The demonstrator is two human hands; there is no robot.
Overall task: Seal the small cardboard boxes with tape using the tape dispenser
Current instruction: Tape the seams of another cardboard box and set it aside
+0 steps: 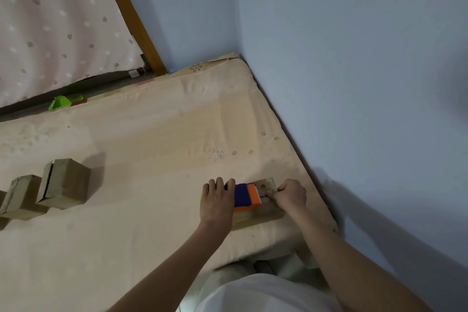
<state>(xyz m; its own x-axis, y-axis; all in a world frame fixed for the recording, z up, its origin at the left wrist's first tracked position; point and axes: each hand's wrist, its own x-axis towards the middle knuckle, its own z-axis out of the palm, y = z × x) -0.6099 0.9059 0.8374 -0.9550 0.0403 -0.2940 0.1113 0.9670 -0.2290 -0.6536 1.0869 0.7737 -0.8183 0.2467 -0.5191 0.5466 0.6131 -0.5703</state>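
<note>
Nearest in, both forearms reach out over the mattress point(141, 210) toward its right edge, close by the blue wall point(354, 83). The left hand point(217, 201) has its fingers curled over the blue and orange tape dispenser point(247, 197), gripping it from above, probably to bear down and drag tape along the seam. The right hand point(291, 195) sits just beside it, fingers bent and pinching at the end of the cardboard box point(263, 210), likely pinning the tape's start and keeping the box from sliding on the soft surface. Whether tape is stuck down yet, I can't tell. The box lies near the mattress edge, so there's little room rightward; the open run is to the left. Out left, well apart, two more small boxes point(63, 185) stand on end in a row, with another cut off at the frame edge. Farther back, a green scrap point(62, 102) lies beside the mattress, under a dotted curtain point(50, 20).
</note>
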